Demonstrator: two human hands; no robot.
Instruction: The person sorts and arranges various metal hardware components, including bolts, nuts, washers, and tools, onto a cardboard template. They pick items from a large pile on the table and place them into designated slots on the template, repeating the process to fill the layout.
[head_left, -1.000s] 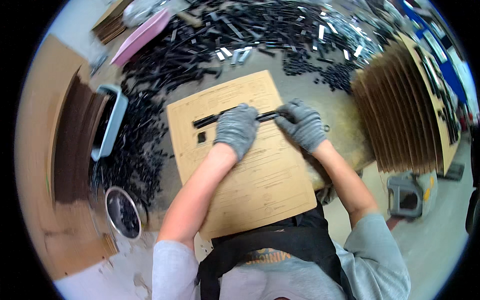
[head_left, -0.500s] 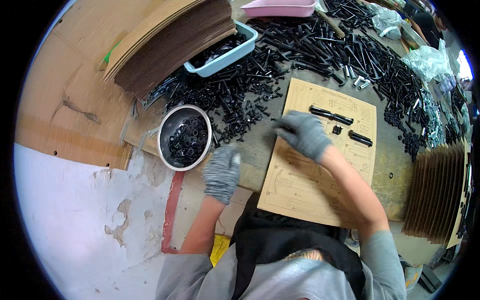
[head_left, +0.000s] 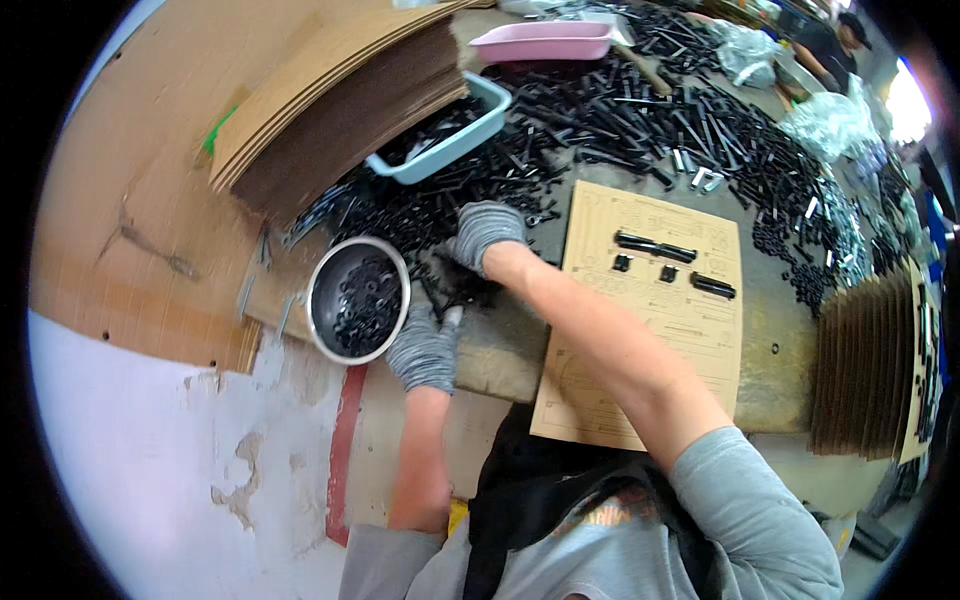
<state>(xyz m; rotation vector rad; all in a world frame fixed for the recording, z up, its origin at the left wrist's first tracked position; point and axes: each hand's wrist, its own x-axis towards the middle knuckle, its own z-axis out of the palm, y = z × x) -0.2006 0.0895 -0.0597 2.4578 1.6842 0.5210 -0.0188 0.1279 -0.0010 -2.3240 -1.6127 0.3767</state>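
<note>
My right hand (head_left: 487,236), in a grey knitted glove, reaches into the near edge of a pile of black bolts and small fasteners (head_left: 395,215). Its fingertips point down among the parts, and whatever they may hold is hidden. Beside the metal bowl (head_left: 314,330) of black nuts and rings rests my left hand (head_left: 424,352), gloved alike, with its thumb apart from the fingers. On the brown printed card (head_left: 640,385) lie a long black rod-like part (head_left: 655,247), a short black cylinder (head_left: 713,285) and two small black pieces, one (head_left: 622,262) left of the other (head_left: 668,273).
A blue tray (head_left: 440,157) with black parts stands beside stacked cardboard sheets (head_left: 350,110). Behind is a pink tray (head_left: 543,42). Black tools and bolts (head_left: 690,110) spread across the back. More upright cards (head_left: 865,375) stand at right; another person (head_left: 830,55) is far right.
My right hand has moved left from the card to the bolt pile. A second small black piece now shows on the card. My left hand stays by the bowl; the view has shifted slightly.
</note>
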